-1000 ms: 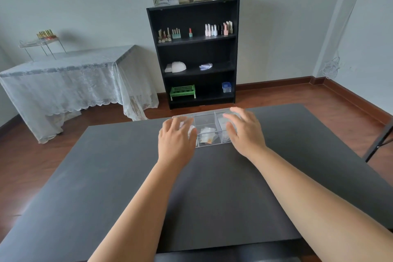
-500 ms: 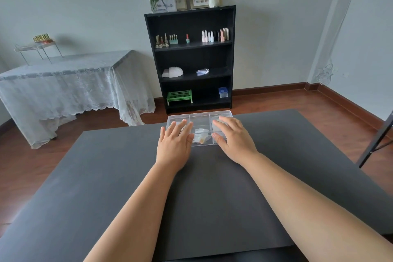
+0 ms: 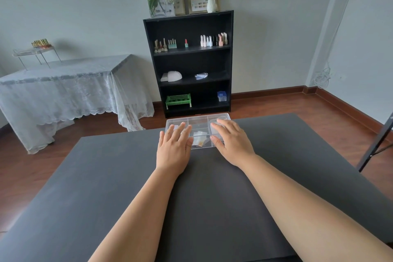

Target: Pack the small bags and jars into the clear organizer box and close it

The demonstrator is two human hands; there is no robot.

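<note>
The clear organizer box (image 3: 197, 122) lies at the far edge of the dark table (image 3: 106, 176), with its lid down as far as I can tell. Small bags (image 3: 200, 139) show through the middle front compartment, and a round clear jar (image 3: 220, 118) shows in the far right one. My left hand (image 3: 173, 149) lies flat on the left part of the lid, fingers spread. My right hand (image 3: 231, 142) lies flat on the right part, its thumb over the front compartment. Neither hand grasps anything. The compartments under my palms are hidden.
Beyond the table stands a black bookshelf (image 3: 191, 66) with nail polish bottles, a green rack and flower vases on top. A lace-covered table (image 3: 63, 85) is at the left. A dark stand leg (image 3: 376, 144) slants at the right edge.
Both hands have stayed on the box and flattened, with the fingers stretching further over the lid. The view has tilted up a little, so the box sits lower in frame.
</note>
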